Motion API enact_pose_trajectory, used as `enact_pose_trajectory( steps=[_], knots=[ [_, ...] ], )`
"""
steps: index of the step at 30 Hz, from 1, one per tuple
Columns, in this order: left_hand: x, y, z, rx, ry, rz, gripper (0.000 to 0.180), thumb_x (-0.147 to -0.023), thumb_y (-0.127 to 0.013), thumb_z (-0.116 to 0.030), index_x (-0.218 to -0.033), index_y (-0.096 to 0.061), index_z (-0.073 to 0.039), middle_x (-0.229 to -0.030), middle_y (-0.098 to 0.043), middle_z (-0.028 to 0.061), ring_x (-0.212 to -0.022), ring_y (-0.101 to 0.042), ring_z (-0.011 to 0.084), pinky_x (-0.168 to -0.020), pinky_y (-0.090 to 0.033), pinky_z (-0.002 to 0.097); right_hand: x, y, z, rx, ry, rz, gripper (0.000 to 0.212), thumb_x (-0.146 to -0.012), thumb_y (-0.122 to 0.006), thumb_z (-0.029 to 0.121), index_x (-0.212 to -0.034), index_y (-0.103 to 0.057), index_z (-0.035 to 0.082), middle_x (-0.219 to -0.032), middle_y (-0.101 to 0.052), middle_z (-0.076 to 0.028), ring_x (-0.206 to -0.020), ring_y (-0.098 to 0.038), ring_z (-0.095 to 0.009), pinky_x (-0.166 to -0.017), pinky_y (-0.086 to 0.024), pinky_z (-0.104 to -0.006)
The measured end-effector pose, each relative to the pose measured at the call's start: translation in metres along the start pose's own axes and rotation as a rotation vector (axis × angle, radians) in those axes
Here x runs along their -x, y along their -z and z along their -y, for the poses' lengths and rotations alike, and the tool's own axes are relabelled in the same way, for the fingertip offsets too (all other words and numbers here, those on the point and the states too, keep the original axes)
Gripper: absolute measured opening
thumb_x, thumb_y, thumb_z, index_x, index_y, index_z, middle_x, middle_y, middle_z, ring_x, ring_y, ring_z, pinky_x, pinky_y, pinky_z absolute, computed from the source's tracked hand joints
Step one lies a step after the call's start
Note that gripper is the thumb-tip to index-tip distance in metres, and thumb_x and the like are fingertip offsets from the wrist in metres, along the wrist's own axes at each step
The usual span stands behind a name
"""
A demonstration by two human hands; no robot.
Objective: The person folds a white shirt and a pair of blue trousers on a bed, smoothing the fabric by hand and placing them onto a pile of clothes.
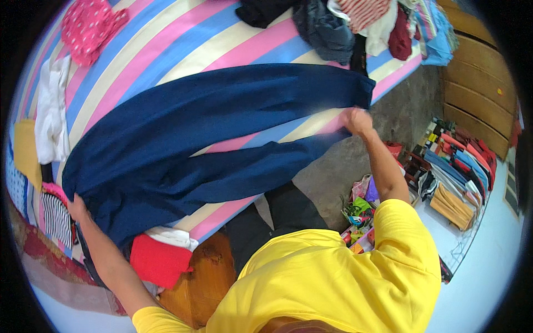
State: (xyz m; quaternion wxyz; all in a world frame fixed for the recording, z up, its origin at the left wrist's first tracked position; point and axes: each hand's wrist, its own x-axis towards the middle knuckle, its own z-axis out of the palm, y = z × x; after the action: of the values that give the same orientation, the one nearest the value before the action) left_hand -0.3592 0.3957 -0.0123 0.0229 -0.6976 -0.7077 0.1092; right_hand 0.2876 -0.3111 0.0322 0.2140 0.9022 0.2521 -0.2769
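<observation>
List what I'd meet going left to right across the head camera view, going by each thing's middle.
Mustard cloth, black-and-white striped cloth, left hand, dark blue trousers held by both hands, right hand, folded tan clothes.

Reading check: I can make out no word, number, brand or sign anywhere in view, neither on the dark blue trousers (233, 105) I grip nor on the visible part of my yellow shirt (333, 272). A small orange spot (500, 91) on the brown wooden furniture (472, 72) at upper right shows no lettering that I can resolve; whether it is a label, I cannot tell. The many-coloured small items (360, 213) low at my right appear too small for me to read any print.
</observation>
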Motion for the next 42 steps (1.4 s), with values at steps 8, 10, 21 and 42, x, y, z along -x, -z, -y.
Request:
enact_pose_trajectory(
  steps=[8,10,21,42],
  knots=[
    [0.065,0.05,-0.091,-0.204,0.057,-0.139,0.056,-0.078,-0.055,-0.031,-0.128,-0.047,-0.007,-0.121,-0.054,0.0192,-0.111,-0.052,0.0336,-0.094,-0.04,0.0439,-0.023,0.011,-0.05,-0.774,-0.614,-0.682,0.044,-0.082,-0.054,0.046,-0.102,-0.062,0.008,-0.099,-0.066,-0.012,-0.093,-0.062,-0.029,-0.081,-0.046,-0.0365],
    [0.079,0.062,-0.134,-0.106,-0.57,-0.331,0.051,-0.082,-0.058,-0.028,-0.125,-0.048,-0.003,-0.12,-0.054,0.0195,-0.11,-0.052,0.0351,-0.094,-0.039,0.044,-0.053,0.029,-0.046,-0.884,-0.588,-0.527,0.051,-0.081,-0.053,0.051,-0.108,-0.062,0.009,-0.104,-0.065,-0.014,-0.101,-0.06,-0.03,-0.086,-0.044,-0.0366],
    [0.271,0.055,-0.405,0.298,-0.92,-0.121,0.067,-0.077,-0.066,-0.047,-0.134,-0.041,-0.022,-0.135,-0.041,0.0159,-0.122,-0.037,0.0415,-0.097,-0.034,0.0536,-0.105,0.106,0.105,-0.548,0.158,-0.902,0.083,-0.062,-0.079,0.037,-0.133,-0.037,0.031,-0.133,-0.031,-0.025,-0.114,-0.037,-0.052,-0.087,-0.04,-0.0591],
    [0.312,-0.01,-0.467,0.156,-0.767,-0.176,0.075,-0.075,-0.056,-0.06,-0.139,-0.035,-0.027,-0.149,-0.016,0.0129,-0.136,-0.01,0.0405,-0.102,-0.012,0.0625,-0.447,0.249,0.138,-0.658,-0.285,-0.979,0.03,-0.086,-0.048,0.024,-0.103,-0.06,0.002,-0.098,-0.063,-0.022,-0.087,-0.06,-0.039,-0.074,-0.047,-0.0477]
  ],
)
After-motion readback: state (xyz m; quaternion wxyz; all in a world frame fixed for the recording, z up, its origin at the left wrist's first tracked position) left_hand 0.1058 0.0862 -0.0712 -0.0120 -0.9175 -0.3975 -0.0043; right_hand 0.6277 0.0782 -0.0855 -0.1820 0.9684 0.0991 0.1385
